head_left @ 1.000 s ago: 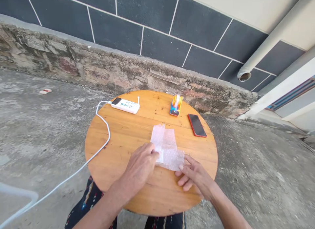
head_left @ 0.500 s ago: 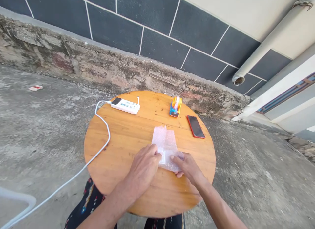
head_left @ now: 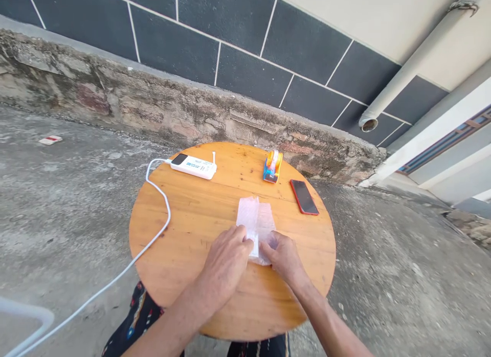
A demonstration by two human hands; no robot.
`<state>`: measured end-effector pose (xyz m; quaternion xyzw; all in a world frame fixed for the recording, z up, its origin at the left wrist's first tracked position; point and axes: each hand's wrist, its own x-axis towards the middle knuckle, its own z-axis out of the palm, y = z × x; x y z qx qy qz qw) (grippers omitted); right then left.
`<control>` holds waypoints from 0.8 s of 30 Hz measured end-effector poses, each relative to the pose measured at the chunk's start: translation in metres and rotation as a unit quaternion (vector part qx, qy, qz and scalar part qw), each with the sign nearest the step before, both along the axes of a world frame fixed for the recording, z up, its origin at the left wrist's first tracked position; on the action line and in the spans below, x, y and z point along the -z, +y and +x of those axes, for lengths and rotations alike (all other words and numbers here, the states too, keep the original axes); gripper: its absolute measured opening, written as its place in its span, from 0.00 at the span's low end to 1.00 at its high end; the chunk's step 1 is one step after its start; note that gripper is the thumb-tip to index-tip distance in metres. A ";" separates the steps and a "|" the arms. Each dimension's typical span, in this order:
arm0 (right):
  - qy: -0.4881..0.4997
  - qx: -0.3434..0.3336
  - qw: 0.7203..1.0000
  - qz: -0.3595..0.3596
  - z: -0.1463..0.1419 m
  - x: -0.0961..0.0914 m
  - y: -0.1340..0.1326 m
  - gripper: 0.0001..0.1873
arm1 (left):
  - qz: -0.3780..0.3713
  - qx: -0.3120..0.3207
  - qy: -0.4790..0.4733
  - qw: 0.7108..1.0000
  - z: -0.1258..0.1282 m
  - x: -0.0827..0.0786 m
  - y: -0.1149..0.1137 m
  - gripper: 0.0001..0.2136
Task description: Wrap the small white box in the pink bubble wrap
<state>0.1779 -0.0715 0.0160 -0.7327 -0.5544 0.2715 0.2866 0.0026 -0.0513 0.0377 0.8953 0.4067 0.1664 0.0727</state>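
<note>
A piece of clear bubble wrap [head_left: 258,220] lies near the middle of a round wooden table [head_left: 192,224]. My left hand [head_left: 226,262] presses down on its near left part, fingers curled over the edge. Just to the right, my right hand [head_left: 282,254] lies on the near right part of the wrap, with its fingers bent over a folded flap. The two hands almost touch. Whatever is inside the wrap is hidden.
At the table's far left lies a white power strip [head_left: 194,166], its white cable [head_left: 161,214] trailing off the left edge. An orange and blue tape dispenser [head_left: 273,166] and a red-cased phone [head_left: 304,197] sit at the far right. Concrete floor and a low stone wall surround the table.
My right hand moved left from the table surface onto the bubble wrap, folding its right flap inward. My left hand stayed in place on the wrap.
</note>
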 end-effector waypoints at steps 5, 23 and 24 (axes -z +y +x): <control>-0.014 0.010 1.000 0.002 -0.005 -0.002 0.004 0.09 | -0.003 -0.002 0.012 1.000 0.000 -0.001 0.000 0.11; 0.076 -0.021 0.996 0.033 -0.010 -0.003 0.000 0.03 | -0.017 -0.006 0.017 1.000 0.002 -0.007 0.000 0.11; 0.081 -0.024 0.996 0.039 -0.011 -0.006 -0.001 0.03 | -0.017 -0.006 0.018 1.000 0.002 -0.007 0.000 0.11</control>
